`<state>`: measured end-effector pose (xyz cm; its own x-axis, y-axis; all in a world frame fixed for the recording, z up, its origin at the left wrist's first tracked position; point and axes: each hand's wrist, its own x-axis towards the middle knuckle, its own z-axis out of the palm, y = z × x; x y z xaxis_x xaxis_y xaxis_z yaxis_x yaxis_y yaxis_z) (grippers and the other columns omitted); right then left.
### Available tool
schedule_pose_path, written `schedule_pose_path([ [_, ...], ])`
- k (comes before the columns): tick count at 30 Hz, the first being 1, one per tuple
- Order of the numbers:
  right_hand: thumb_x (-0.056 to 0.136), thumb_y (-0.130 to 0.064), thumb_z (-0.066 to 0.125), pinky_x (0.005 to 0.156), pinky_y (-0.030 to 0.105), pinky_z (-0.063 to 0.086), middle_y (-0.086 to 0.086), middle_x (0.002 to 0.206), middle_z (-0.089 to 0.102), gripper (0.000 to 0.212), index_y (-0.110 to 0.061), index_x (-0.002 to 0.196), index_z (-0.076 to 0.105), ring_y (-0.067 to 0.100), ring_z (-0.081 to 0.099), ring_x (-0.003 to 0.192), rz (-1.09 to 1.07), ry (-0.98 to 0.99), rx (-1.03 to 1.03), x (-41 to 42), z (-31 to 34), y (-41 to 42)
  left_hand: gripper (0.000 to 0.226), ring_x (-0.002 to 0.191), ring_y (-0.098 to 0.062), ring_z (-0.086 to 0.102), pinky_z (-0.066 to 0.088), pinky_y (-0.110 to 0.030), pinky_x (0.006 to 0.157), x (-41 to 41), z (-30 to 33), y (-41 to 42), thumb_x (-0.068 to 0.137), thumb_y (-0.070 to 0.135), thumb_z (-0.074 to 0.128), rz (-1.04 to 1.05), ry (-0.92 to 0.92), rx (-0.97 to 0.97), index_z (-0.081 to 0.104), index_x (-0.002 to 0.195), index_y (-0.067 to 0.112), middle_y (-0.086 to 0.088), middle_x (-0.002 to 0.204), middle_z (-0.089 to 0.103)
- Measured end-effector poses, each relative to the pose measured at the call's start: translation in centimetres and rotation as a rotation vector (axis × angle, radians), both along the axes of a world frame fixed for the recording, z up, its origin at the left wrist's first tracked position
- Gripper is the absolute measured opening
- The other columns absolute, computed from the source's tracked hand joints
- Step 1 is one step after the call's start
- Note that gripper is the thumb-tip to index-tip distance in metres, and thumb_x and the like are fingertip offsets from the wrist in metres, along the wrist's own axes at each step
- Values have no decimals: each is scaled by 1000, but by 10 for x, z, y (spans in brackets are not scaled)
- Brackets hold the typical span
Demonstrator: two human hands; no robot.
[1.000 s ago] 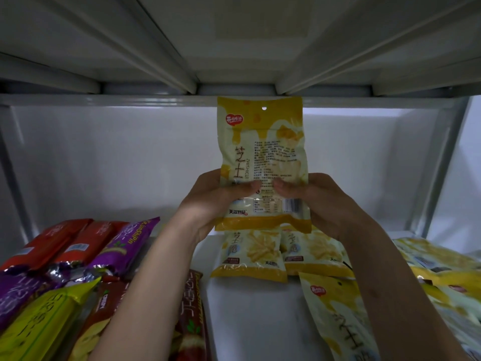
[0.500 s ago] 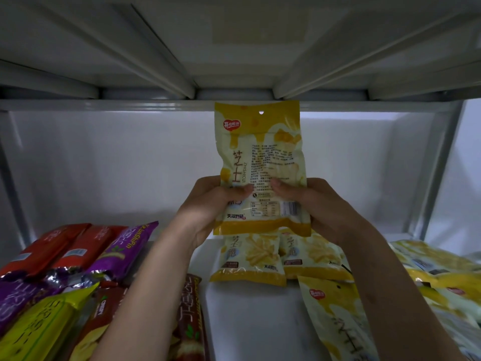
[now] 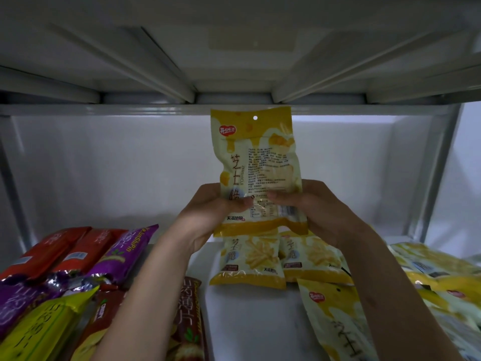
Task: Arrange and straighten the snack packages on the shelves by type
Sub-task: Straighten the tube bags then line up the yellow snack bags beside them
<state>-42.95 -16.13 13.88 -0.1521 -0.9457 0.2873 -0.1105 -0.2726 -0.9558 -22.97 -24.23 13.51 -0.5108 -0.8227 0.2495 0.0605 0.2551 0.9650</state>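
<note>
- The white shelf (image 3: 255, 324) carries our red, purple and yellow bars (image 3: 78, 269) at the left.
- We hold one yellow cheese-snack pouch (image 3: 257, 162) upright above two matching pouches (image 3: 281, 259).
- Our left hand (image 3: 210, 212) and right hand (image 3: 317, 207) pinch its lower half.

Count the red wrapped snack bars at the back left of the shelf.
2. One red bar lies farthest left; the second red bar lies beside it, against the purple bar. More may be hidden under the pile in front.
</note>
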Motion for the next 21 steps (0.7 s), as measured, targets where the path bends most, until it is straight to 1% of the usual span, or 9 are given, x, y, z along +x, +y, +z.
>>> schedule_pose_path([
  [2,89,-13,80,104,50,56,2,114,80,32,-12,121,77,24,75,110,-67,17,-18,0,-2,-3,29,109,-26,75,54,-50,106,2,0,1,91,5,76,-11,-8,-5,76,119,9,-7,114,79],
  [5,92,-10,77,104,51,57,3,111,81,27,-10,119,77,23,76,108,-116,4,-21,-1,-5,-4,37,111,-23,75,54,-46,105,5,2,5,86,11,81,-40,-24,-15,74,123,12,-4,116,79],
  [7,93,-10,76,104,52,56,3,111,80,24,-11,118,78,24,76,109,-117,17,-20,-1,-5,-5,39,108,-21,76,56,-44,104,5,3,6,83,11,84,-24,-25,-18,75,120,13,-3,114,80],
  [9,93,-12,77,104,55,56,3,111,80,23,-14,117,78,25,75,109,-120,31,-23,1,-4,-5,36,104,-23,77,57,-46,101,3,3,5,80,8,86,27,-3,-13,77,115,12,-4,110,81],
  [13,92,-17,78,106,48,54,-1,119,79,34,-16,126,74,21,74,114,-1,26,9,4,0,-1,30,103,-24,77,57,-47,102,2,1,0,85,3,81,51,2,-12,78,114,11,-6,108,81],
  [15,91,-14,78,106,48,55,1,118,79,34,-14,125,74,22,74,114,15,37,30,3,-1,0,30,107,-24,76,56,-48,104,2,0,-2,88,1,77,22,-7,-8,77,117,10,-7,112,80],
  [17,90,-11,78,106,48,56,2,115,80,32,-11,122,76,22,75,110,-13,42,26,0,-3,0,32,110,-24,75,54,-48,107,3,-2,-3,90,1,75,-6,-12,-12,75,121,10,-6,115,79],
  [19,88,-11,80,105,49,56,5,114,80,34,-8,121,76,24,76,109,-25,23,18,-1,-4,-1,37,114,-23,74,53,-47,108,4,-2,-3,88,6,78,-36,-9,-21,74,124,12,-5,119,78],
  [21,84,-14,83,104,50,56,8,116,79,42,-6,124,74,27,76,109,10,-22,24,-1,-3,0,48,116,-22,73,52,-45,108,5,-2,-3,80,14,84,-79,4,-27,72,127,13,-4,121,77],
])
